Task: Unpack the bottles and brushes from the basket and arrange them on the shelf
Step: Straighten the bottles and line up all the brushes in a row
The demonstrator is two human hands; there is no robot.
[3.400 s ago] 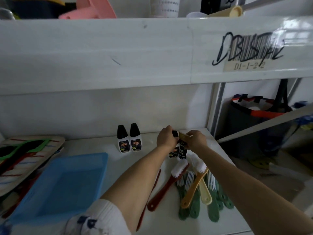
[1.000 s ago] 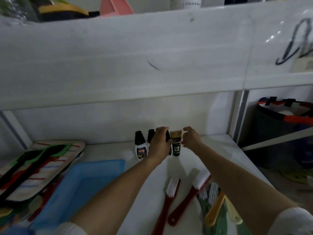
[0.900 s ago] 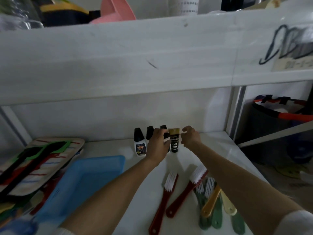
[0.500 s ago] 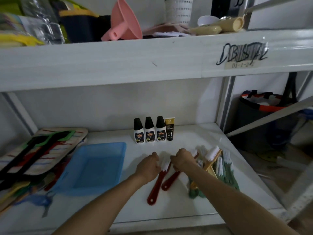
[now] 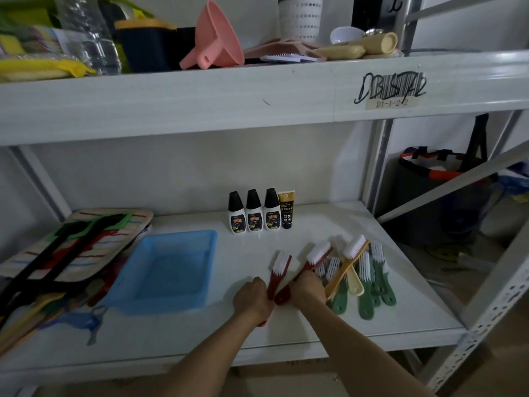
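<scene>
Three white bottles (image 5: 254,212) and a black tube (image 5: 286,209) are standing in a row at the centre of the frame, against the shelf (image 5: 200,333) back wall. Green and yellow brushes (image 5: 360,279) are lying right of centre. The blue basket (image 5: 169,270), left of centre, is sitting empty. We are curling our left hand (image 5: 252,298) around one red brush (image 5: 277,272) handle and our right hand (image 5: 307,287) around the other red brush (image 5: 310,262), low centre.

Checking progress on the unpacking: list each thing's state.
Blue basket: empty, on the shelf.
Three bottles: upright, in a row.
Tube: upright, beside the bottles.
Two red brushes: lying flat, handles held.
Left hand: grips one red handle.
Right hand: grips the other.
</scene>
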